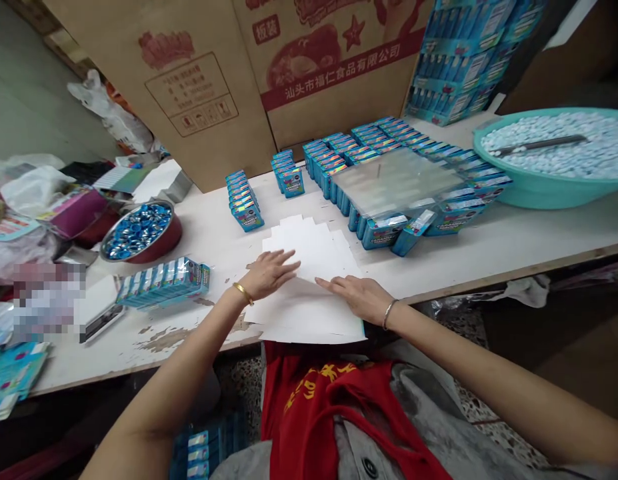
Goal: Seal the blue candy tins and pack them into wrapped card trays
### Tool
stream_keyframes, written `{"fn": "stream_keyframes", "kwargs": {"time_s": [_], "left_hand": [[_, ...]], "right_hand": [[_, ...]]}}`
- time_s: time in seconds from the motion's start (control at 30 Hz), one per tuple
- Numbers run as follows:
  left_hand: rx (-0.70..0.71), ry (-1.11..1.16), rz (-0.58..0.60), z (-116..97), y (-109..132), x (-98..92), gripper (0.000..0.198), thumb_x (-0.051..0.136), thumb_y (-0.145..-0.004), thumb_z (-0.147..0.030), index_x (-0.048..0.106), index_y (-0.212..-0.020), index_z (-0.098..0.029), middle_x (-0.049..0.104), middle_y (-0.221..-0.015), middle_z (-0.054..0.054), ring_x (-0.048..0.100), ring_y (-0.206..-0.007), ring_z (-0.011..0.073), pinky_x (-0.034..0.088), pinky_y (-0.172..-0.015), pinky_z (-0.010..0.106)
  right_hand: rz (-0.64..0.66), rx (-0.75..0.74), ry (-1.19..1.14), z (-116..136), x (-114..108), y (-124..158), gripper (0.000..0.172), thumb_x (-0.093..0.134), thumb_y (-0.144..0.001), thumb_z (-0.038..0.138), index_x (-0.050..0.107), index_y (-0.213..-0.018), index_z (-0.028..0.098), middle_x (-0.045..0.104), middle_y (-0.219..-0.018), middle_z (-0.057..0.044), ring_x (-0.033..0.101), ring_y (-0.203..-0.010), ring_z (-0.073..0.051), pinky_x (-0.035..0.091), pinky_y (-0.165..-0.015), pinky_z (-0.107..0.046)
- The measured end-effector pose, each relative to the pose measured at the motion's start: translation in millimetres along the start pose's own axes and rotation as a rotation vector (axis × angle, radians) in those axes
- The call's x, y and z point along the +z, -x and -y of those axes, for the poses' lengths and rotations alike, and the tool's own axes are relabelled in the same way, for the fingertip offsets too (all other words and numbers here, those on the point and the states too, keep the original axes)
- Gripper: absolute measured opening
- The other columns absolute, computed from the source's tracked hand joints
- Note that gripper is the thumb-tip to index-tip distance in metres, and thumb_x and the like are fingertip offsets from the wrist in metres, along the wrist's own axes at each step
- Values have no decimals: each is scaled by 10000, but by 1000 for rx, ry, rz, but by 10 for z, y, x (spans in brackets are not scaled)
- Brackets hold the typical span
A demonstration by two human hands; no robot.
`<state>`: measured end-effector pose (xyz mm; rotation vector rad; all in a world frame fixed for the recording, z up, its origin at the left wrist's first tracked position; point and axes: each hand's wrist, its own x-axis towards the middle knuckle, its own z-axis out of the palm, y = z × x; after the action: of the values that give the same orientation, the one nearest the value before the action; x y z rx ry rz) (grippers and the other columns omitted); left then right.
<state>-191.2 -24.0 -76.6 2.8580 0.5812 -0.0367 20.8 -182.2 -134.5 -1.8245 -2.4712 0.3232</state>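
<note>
White card sheets point(309, 313) — stepped at the far end — lie at the near edge of the surface point(419, 270). Left hand point(269, 272) is open, fingers spread over the sheets; right hand point(359, 297) extends its forefinger — its grip cannot be determined.

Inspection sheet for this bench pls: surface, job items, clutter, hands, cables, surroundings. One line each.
Surface: white table, brown worn patches toward the near left edge.
Job items: white card with stepped far edge, between the hands.
Clutter: plastic bags at far left; red bowl of blue-wrapped pieces; blue boxes in rows; clear sheet over some at right; teal tub of pale pieces at far right.
Hands: left hand spread over the card; right hand at its right side, grip unclear.
Cables: nothing seen.
Surroundings: brown carton behind; stacked blue packs at back right.
</note>
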Motion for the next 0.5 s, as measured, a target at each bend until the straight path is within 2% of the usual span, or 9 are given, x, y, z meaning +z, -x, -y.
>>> {"fn": "stream_keyframes", "kwargs": {"time_s": [0.07,0.1,0.2,0.27,0.37,0.43,0.5], "left_hand": [[68,-2,152,103,47,106,356,415,-950,-336,569,-1256,-239,536,-1362,96,554,-1176,239,405,-997,432],[88,13,192,111,74,160,358,413,-950,-316,552,-1270,-235,559,-1338,90,578,-1138,216,425,-975,393],[20,-4,201,10,121,263,374,497,-897,-265,533,-1268,-233,627,-1228,70,599,-1061,206,451,-909,345],[-100,-74,202,-93,99,276,329,558,-832,-239,586,-1159,-224,665,-1098,61,608,-985,222,467,-819,331],[-201,-149,254,-182,5,247,161,564,-779,-229,634,-923,-212,673,-950,51,620,-881,231,454,-684,304],[-161,-167,317,-178,-62,219,112,543,-779,-227,633,-844,-211,674,-910,46,625,-842,225,435,-651,296],[-75,-190,378,-149,-116,200,117,528,-787,-231,632,-836,-209,679,-891,48,628,-822,220,423,-645,294]], "right_hand": [[-4,-14,58,35,28,7,603,365,-904,107,280,-1460,324,575,-1228,-97,588,-915,-213,438,-673,-299],[-17,-26,67,46,49,13,534,388,-934,208,306,-1450,319,550,-1258,-112,577,-936,-229,432,-690,-313],[-73,-37,21,69,107,29,504,387,-942,484,371,-1416,314,510,-1297,-124,530,-1025,-265,406,-772,-353],[-92,9,-32,89,122,14,454,365,-962,440,400,-1394,304,550,-1231,-107,521,-1023,-246,384,-797,-348],[-96,109,-58,132,102,-62,384,410,-950,258,464,-1325,192,590,-1125,-110,524,-994,-230,369,-794,-329],[-73,133,-36,159,67,-132,298,447,-913,195,544,-1190,143,595,-1084,-115,532,-968,-230,368,-774,-320],[-32,129,-11,172,24,-198,206,468,-880,170,583,-1050,147,604,-1033,-102,547,-922,-222,371,-742,-313]]}}
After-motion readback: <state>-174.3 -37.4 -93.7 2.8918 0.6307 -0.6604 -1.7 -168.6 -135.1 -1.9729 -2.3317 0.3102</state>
